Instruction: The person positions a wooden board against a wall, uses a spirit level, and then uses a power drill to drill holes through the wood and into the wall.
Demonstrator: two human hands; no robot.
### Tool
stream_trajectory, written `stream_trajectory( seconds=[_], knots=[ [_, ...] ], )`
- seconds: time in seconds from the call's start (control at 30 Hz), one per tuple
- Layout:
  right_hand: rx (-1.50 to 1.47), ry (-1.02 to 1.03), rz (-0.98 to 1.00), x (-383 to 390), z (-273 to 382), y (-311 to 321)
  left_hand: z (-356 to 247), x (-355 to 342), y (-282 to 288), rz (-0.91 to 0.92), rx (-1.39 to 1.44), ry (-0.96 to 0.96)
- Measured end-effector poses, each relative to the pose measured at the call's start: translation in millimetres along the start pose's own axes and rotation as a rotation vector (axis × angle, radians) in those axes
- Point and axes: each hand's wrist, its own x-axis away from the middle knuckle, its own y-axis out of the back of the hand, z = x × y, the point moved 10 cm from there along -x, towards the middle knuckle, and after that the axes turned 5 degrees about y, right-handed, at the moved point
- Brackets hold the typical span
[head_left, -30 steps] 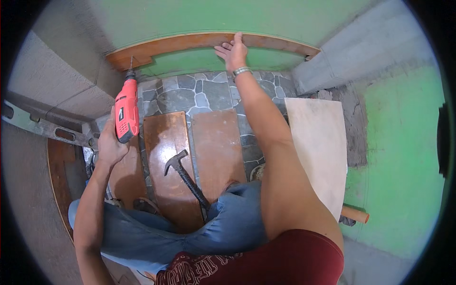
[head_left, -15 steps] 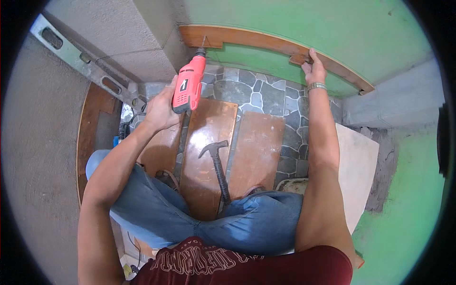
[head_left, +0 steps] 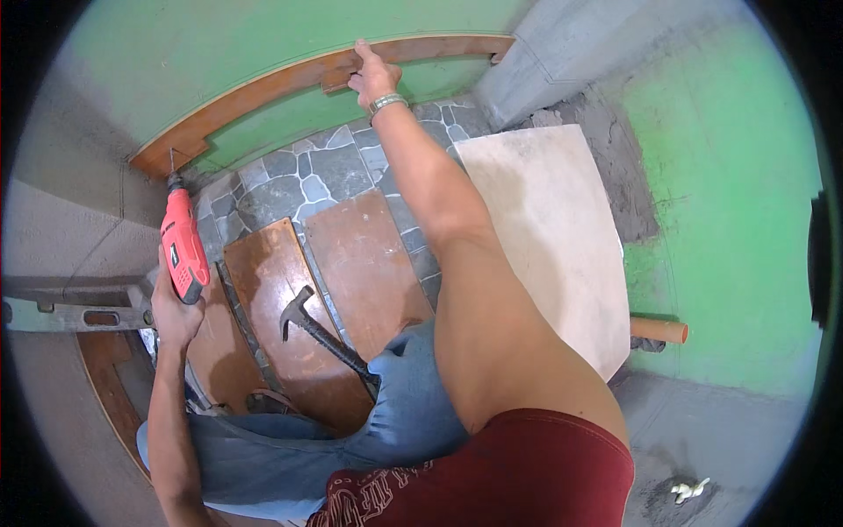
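Observation:
My left hand (head_left: 176, 312) is wrapped around the handle of a red power drill (head_left: 182, 241). Its thin bit points at the left end of a long brown wooden strip (head_left: 277, 83); whether it has entered the wood, I cannot tell. That strip lies along the green wall (head_left: 219, 53), with small blocks along its lower edge. With my arm stretched out, my right hand (head_left: 378, 79) grips the strip near its middle, one digit over the top edge and the others by a small block. A claw hammer (head_left: 327, 332) with a black handle rests on a brown board (head_left: 272, 263) between my legs.
Another brown board (head_left: 369, 255) lies on the grey stone-pattern floor (head_left: 281, 180). A large pale panel (head_left: 553, 228) is to the right, near an orange pipe (head_left: 659, 330). On the left, a metal spirit level (head_left: 75, 317) is by the grey wall.
My view has swung to the right, bringing the orange pipe and more of the pale panel into sight. The drill stays at the strip's left end, and my right hand keeps its hold.

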Motion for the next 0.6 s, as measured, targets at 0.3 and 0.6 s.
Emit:
stream_trajectory(
  seconds=[0.3, 0.6],
  knots=[
    [-0.023, -0.047, -0.011, 2, -2, 5, 7, -5, -7, 0.059, 0.059, 0.029],
    [-0.024, 0.009, 0.024, 1, 1, 4, -3, -4, -7, 0.041, 0.090, -0.018]
  ],
)
